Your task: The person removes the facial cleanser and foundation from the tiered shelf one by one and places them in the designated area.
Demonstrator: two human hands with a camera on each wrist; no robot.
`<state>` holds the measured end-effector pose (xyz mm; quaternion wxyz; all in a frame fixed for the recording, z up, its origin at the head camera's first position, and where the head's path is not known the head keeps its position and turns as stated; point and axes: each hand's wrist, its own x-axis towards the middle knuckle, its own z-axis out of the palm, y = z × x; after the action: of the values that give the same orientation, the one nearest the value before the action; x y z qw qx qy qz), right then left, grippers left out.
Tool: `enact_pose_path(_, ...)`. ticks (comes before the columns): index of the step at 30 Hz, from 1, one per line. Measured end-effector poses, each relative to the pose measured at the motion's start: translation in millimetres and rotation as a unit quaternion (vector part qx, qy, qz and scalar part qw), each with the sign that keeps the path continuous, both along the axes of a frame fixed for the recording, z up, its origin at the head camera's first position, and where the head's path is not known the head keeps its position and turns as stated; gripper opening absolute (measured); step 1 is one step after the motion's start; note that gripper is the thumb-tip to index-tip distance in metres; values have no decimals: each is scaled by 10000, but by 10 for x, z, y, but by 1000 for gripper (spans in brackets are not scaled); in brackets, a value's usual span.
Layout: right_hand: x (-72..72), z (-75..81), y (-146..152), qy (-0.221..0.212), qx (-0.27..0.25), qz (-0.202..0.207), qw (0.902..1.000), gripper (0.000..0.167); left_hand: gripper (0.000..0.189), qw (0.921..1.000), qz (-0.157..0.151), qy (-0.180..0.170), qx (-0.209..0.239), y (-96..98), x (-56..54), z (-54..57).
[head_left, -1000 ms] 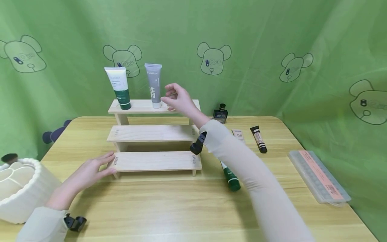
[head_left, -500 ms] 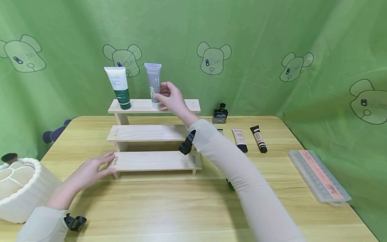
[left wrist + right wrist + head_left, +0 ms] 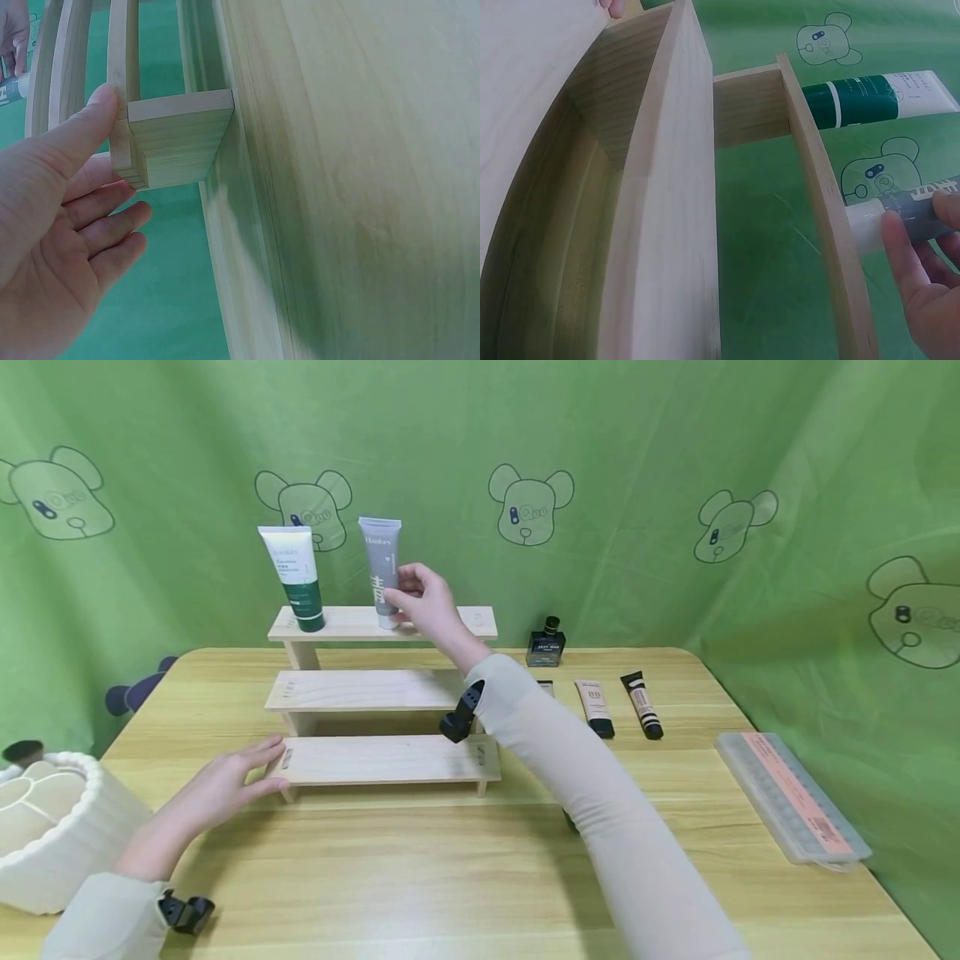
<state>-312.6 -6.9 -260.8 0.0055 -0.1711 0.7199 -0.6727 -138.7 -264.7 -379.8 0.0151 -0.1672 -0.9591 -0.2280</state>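
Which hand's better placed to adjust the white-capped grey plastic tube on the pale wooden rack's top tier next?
Right, I'd say: the right hand pinches the grey plastic tube near its white cap, while the left hand, lower down, holds the left end of the rack's bottom tier.

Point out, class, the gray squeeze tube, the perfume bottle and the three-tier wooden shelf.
Gray squeeze tube [image 3: 382,566], head view: upper body.
Perfume bottle [image 3: 545,648], head view: front face.
Three-tier wooden shelf [image 3: 367,689], head view: middle board.
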Motion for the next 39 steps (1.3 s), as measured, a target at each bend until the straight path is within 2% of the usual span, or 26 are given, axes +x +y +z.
enact_pose_path(14, 63, -31, 128, -127, -125, 279, 9995, 36, 63, 10000, -21, 4, 51, -2, -4, -13)
enact_pose_path(27, 397, -74, 425, -349, -113, 709, 9968, 37, 63, 10000, -38, 46, 76, 1, 4, -2)
enact_pose_path(39, 683, -194, 856, -245, 149, 903, 9955, 33, 64, 10000, -12, 9, 96, -1, 4, -7)
